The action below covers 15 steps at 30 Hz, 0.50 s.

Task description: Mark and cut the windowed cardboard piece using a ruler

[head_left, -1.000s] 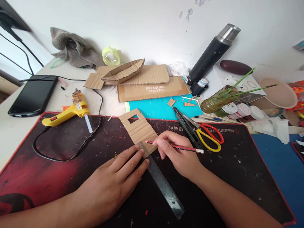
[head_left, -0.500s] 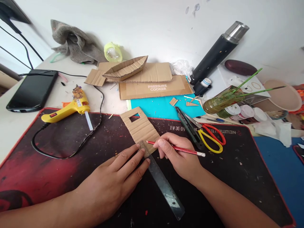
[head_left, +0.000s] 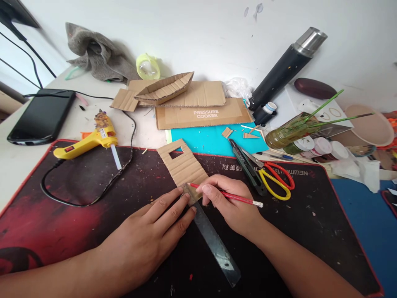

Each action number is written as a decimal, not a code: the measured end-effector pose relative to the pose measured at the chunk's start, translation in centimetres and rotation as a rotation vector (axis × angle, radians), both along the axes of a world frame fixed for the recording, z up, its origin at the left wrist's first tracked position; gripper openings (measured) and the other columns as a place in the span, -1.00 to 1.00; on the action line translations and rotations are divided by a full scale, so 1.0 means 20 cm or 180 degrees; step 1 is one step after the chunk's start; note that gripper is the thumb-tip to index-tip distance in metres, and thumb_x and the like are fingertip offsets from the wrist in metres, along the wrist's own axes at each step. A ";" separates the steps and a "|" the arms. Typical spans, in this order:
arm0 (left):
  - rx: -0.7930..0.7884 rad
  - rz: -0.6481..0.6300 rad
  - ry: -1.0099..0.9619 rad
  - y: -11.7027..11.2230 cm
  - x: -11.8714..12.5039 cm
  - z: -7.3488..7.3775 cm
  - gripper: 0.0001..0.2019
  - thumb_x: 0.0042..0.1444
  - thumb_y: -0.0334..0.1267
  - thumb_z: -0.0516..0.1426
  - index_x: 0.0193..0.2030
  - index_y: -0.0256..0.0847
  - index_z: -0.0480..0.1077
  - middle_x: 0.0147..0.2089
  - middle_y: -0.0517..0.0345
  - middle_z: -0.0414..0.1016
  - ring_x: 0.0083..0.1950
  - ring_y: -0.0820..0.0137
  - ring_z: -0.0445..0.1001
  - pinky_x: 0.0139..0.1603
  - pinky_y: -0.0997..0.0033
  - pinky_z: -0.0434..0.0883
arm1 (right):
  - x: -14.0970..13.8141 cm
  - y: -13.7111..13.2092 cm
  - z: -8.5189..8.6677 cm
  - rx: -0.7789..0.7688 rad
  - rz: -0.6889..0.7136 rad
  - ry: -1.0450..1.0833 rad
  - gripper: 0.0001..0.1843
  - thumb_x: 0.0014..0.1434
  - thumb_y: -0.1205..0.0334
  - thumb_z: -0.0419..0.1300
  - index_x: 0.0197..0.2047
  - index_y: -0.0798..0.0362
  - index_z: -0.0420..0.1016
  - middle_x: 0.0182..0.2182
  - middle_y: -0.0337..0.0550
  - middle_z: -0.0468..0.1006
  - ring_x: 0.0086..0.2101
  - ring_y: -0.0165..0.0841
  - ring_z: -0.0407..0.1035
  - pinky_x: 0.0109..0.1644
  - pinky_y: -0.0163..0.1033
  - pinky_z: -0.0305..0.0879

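A strip of corrugated cardboard [head_left: 184, 163] with a rectangular hole near its far end lies on the dark desk mat. Across its near end rests a clear ruler [head_left: 215, 240], slanting down to the right. My left hand [head_left: 161, 223] lies with fingers stretched out, its fingertips pressing on the ruler and cardboard. In my right hand [head_left: 231, 203] is a red pencil [head_left: 232, 195], pinched between thumb and fingers. Its tip touches or nearly touches the cardboard beside the ruler's far end.
A yellow glue gun [head_left: 87, 145] with its cord lies left, near a black phone [head_left: 40, 116]. Right of the cardboard are a utility knife [head_left: 246, 167] and scissors [head_left: 276, 180]. Behind stand a cardboard boat [head_left: 166, 91], cardboard sheets [head_left: 201, 116] and a black thermos [head_left: 281, 74].
My right hand and the pencil have shifted slightly left, bringing the pencil's tip closer to the ruler's end. My left hand, the ruler and the cardboard look unmoved.
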<state>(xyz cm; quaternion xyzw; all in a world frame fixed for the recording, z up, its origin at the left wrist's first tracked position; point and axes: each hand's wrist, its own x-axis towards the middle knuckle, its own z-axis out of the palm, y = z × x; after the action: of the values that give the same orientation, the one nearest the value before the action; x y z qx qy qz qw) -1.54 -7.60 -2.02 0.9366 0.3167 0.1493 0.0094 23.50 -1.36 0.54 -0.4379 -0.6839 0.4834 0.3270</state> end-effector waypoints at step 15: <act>-0.0032 -0.0011 0.0025 0.00 0.00 0.00 -0.48 0.40 -0.30 0.07 0.46 -0.33 0.41 0.46 -0.15 0.50 0.57 -0.06 0.31 0.37 0.03 0.51 | 0.00 0.00 0.00 -0.0038 0.0005 -0.0098 -0.71 0.53 0.15 0.21 -0.22 0.01 0.67 -0.42 -0.27 0.64 -0.41 -0.40 0.50 -0.25 -0.29 0.42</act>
<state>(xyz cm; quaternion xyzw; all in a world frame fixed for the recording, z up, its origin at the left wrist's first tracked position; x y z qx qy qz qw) -1.46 -7.59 -1.95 0.9377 0.3158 0.1441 0.0132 23.44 -1.36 0.52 -0.4467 -0.6863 0.4809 0.3134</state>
